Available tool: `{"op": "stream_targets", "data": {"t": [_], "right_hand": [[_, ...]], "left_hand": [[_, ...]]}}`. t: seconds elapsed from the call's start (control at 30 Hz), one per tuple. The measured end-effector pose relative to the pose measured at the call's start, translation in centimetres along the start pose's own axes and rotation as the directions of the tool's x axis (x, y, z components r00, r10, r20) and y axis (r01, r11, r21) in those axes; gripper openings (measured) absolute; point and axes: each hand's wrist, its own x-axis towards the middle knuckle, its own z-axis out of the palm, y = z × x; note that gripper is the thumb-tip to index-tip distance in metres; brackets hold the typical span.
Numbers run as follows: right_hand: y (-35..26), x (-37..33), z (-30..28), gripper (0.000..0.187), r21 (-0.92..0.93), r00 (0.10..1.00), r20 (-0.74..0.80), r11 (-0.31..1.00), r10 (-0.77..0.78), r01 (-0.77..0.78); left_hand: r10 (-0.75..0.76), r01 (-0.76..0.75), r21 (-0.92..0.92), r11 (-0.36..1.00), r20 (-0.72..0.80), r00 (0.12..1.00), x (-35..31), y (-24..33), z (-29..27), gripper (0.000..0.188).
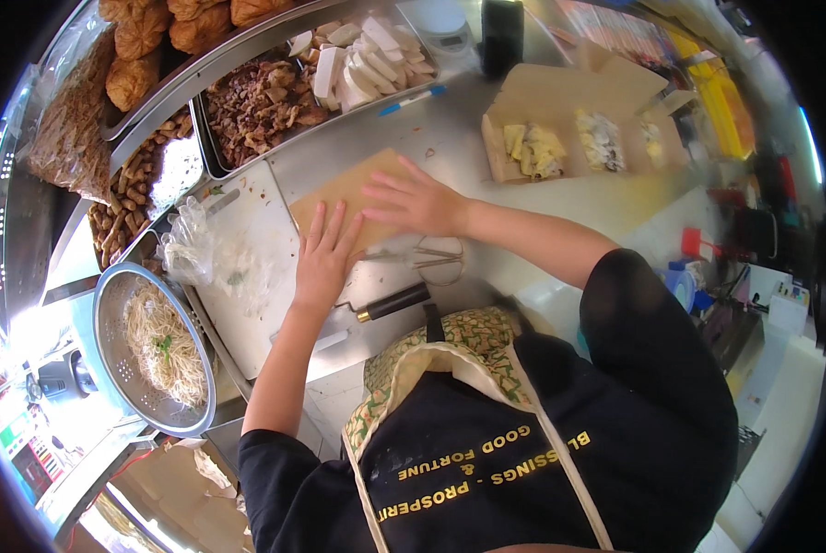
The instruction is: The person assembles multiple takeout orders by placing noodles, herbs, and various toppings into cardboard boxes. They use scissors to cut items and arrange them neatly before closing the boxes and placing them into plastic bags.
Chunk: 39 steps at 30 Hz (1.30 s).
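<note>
A brown paper sheet [344,187] lies on the metal counter in front of me. My left hand [323,256] rests flat across its near left edge, fingers spread. Over the right part of the same sheet lies my right hand [419,203], its fingers stretched out and apart, with nothing held. Close to the right wrist, on the near side, is a pair of scissors [440,261]. Nearer my body sits a broad-bladed knife with a black handle [399,302]. A crumpled clear plastic bag [190,244] lies left of my left hand on a white cutting board [251,198].
Metal trays at the far left hold chopped brown meat [261,101] and white slices [367,64]. A colander [208,392] of pale strands stands at left. An open brown box [560,92] with food portions sits at far right, beyond a blue pen [411,100].
</note>
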Motion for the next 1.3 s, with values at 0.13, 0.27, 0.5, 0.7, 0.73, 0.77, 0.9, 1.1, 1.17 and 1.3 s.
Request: {"op": "stream_targets", "data": {"t": [0.13,0.27,0.5,0.7,0.73,0.77,0.9,1.1,1.17,1.3], "right_hand": [[-0.9,0.5,-1.0,0.067,0.101,0.992,-0.019,0.987,0.128,-0.126],[-2.3,1.9,0.4,0.062,0.726,0.633,-0.107,0.496,0.766,-0.477],[-2.1,3.0,2.2,0.047,0.946,0.347,0.193,-0.08,0.918,-0.313],[-0.6,2.6,2.2,0.044,0.93,0.269,0.332,-0.266,0.904,-0.253],[-0.7,2.4,2.4,0.045,0.965,0.236,0.116,-0.052,0.965,-0.259],[0.0,2.1,2.3,0.047,0.923,0.245,0.285,-0.197,0.927,-0.33],[1.5,1.6,1.0,0.05,0.795,0.369,0.038,0.195,0.929,-0.574],[4.0,0.1,-10.8,0.042,0.739,0.499,-0.255,0.5,0.828,-0.452],[5.8,-3.5,-18.8,0.03,0.474,0.589,-0.527,0.787,0.612,-0.394],[18.8,-9.9,-36.5,0.016,0.36,0.192,-0.834,0.774,0.517,-0.521]], "left_hand": [[-0.135,0.134,-0.054,0.99,-0.018,0.991,-0.1,0.3,-1.1,0.072],[-0.638,0.285,-0.803,0.524,-0.148,0.756,0.7,0.6,0.0,0.062],[-0.793,0.238,-0.957,0.167,0.013,0.609,1.7,0.6,3.1,0.055],[-0.717,0.075,-0.961,0.266,-0.145,0.682,3.6,1.4,2.9,0.051],[-0.671,0.013,-0.978,0.208,-0.134,0.729,3.9,1.7,2.6,0.05],[-0.756,0.082,-0.992,0.099,-0.022,0.654,4.3,2.1,2.4,0.051],[-0.776,0.304,-0.9,0.311,-0.056,0.628,6.0,3.2,0.7,0.05],[-0.626,0.401,-0.523,0.752,-0.378,0.682,8.8,4.6,-2.1,0.045],[-0.515,0.355,-0.397,0.847,-0.441,0.735,9.1,5.7,-3.4,0.043],[-0.509,0.328,-0.459,0.826,-0.356,0.784,9.9,9.0,-5.4,0.04]]}}
